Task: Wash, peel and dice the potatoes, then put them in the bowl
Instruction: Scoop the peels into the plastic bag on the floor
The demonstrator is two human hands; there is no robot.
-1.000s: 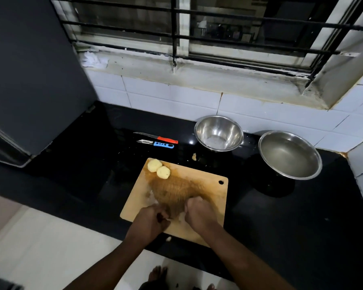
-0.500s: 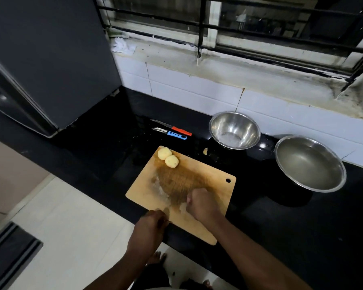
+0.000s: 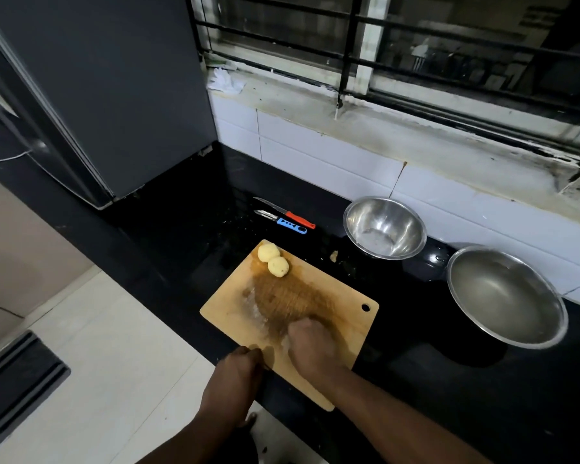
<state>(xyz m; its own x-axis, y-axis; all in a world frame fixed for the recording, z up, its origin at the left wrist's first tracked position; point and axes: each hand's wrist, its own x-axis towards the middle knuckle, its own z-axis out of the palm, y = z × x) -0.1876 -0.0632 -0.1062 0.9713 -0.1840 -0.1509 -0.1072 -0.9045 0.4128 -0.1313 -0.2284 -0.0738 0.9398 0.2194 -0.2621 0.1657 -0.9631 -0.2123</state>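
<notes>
I see two peeled potatoes [image 3: 273,261] at the far left corner of the board [image 3: 342,316], touching each other, well apart from both hands. The right hand [image 3: 310,344] rests on the near part of the board with its fingers curled under, seemingly sweeping wet scraps toward the edge; whether they pinch anything I cannot tell. The left hand [image 3: 236,376] sits at the board's near edge, fingers curled as if cupped to catch the scraps; what it holds, if anything, is hidden.

The knife [image 3: 283,212] and peeler [image 3: 282,222] lie side by side on the bench [image 3: 188,229] beyond the board. Two steel bowls [image 3: 385,227] stand to the right, the nearer, larger one [image 3: 506,296] seemingly holding water.

I judge the potatoes small, firm and slick now the skin is off, and round enough to roll. I'd pin one from above with curled fingers, halve it, then lay the flat face down before dicing.
</notes>
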